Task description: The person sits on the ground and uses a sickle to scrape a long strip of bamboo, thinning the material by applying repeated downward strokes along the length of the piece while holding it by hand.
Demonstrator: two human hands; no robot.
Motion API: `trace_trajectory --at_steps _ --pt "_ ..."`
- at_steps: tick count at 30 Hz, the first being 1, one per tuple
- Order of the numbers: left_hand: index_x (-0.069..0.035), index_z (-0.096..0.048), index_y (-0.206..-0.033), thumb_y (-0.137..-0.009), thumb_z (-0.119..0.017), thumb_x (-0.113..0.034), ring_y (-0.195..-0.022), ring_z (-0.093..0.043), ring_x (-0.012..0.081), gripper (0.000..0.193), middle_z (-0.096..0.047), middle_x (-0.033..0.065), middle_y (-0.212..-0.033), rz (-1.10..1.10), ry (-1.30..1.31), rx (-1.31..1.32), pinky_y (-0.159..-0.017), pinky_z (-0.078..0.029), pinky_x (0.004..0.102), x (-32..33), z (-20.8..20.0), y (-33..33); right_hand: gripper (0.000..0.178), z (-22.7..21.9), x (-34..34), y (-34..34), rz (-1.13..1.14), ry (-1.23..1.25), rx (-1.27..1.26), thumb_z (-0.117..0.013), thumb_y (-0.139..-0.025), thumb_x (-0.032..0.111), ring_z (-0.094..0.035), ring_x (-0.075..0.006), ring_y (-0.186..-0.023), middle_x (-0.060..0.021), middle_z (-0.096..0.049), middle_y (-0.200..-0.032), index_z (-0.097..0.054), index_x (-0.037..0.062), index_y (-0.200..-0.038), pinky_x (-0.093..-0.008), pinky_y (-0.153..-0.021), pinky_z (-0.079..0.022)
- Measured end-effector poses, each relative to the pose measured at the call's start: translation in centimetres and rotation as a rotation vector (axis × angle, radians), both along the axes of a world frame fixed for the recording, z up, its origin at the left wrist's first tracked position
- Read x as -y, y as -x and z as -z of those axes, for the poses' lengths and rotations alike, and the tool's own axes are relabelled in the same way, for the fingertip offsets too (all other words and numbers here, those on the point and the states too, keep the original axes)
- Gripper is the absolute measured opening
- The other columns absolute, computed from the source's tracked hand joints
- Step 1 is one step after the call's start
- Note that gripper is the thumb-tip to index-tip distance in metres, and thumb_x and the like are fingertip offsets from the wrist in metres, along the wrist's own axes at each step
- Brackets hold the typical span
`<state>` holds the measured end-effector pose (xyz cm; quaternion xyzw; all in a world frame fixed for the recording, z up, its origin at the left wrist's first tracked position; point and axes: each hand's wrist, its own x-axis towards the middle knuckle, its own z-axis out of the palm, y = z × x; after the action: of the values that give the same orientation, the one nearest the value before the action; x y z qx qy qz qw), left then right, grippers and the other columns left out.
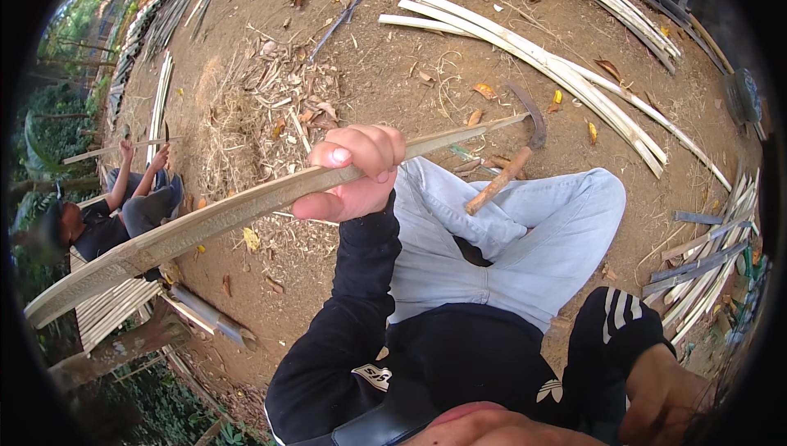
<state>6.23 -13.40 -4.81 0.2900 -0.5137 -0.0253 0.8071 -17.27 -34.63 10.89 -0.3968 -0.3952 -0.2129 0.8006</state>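
Note:
My left hand is closed around a long split bamboo strip, which slants from the lower left up toward the middle right. A sickle with a wooden handle and a curved, dark blade lies by my crossed legs, its handle end over my jeans. The strip's far tip meets the blade in view; whether they touch I cannot tell. My right hand is raised at the lower right, close to my head. Its fingers are hidden at the dark rim, and nothing shows in it.
Pale bamboo strips lie on the dirt ahead, with another pile at the right. Wood shavings and dry leaves are scattered in front. At the left a seated person holds a strip and a blade near a cut bamboo tube.

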Motion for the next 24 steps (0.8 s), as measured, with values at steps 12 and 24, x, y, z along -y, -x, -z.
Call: trace_trajectory --at_steps 12,24 --pt "-0.021 -0.055 -0.130 -0.082 -0.046 -0.074 -0.048 -0.032 0.0099 0.072 -0.042 0.0001 -0.061 -0.010 0.007 -0.025 -0.048 -0.024 0.0258 0.1 0.5 1.3 0.082 41.0 0.1 -11.9 0.689 0.122 -1.818 -0.064 -0.084 0.023 -0.041 -0.0281 -0.112 -0.0201 -0.036 -0.130 -0.008 -0.0033 -0.139 -0.0388 -0.093 -0.036" --pt "-0.017 -0.050 -0.133 -0.084 -0.042 -0.073 -0.049 -0.034 0.0121 0.075 -0.042 0.0022 -0.062 -0.114 0.060 -0.069 -0.048 -0.026 0.0279 -0.5 1.0 1.7 0.024 24.3 -2.5 -8.5 0.574 -0.331 -1.352 -0.056 -0.094 0.022 -0.054 -0.0112 -0.056 -0.0039 -0.050 -0.068 -0.044 0.0051 -0.108 -0.0232 -0.047 -0.045"
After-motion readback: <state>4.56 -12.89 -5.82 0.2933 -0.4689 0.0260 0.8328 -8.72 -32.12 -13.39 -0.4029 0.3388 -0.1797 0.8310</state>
